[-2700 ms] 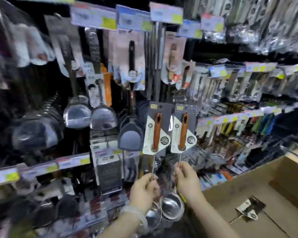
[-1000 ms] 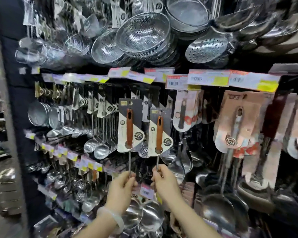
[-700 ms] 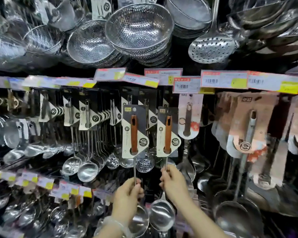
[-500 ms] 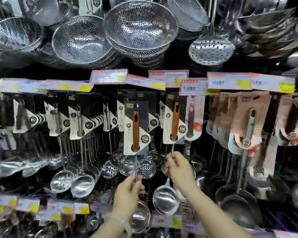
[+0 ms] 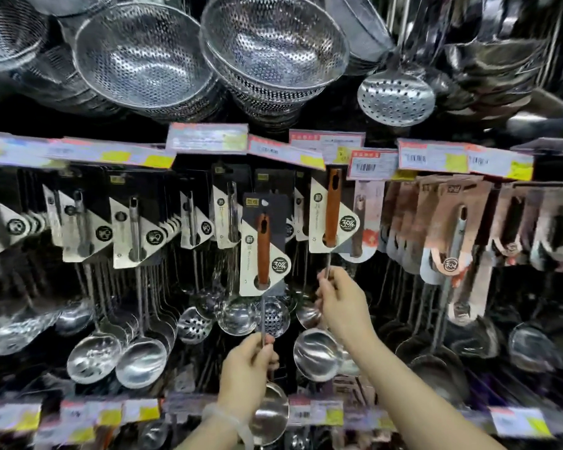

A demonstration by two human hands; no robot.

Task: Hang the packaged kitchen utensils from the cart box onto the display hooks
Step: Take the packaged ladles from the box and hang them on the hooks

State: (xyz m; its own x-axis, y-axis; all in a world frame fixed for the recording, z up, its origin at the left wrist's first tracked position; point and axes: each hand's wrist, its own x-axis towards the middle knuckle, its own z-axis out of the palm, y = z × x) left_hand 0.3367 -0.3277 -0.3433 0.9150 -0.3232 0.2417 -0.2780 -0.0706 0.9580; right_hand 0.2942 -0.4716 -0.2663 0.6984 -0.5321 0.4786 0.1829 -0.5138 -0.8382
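My left hand point(image 5: 246, 368) grasps one carded ladle point(image 5: 263, 251); my right hand point(image 5: 340, 300) grasps another ladle point(image 5: 332, 212), raised against the price tags point(image 5: 371, 164).

We are in a shop's kitchenware aisle: price tags point(image 5: 371, 163) with barcodes run along the display rails, carded ladles point(image 5: 137, 235) hang in dense rows on hooks, and perforated steel colanders point(image 5: 143, 56) are stacked overhead.
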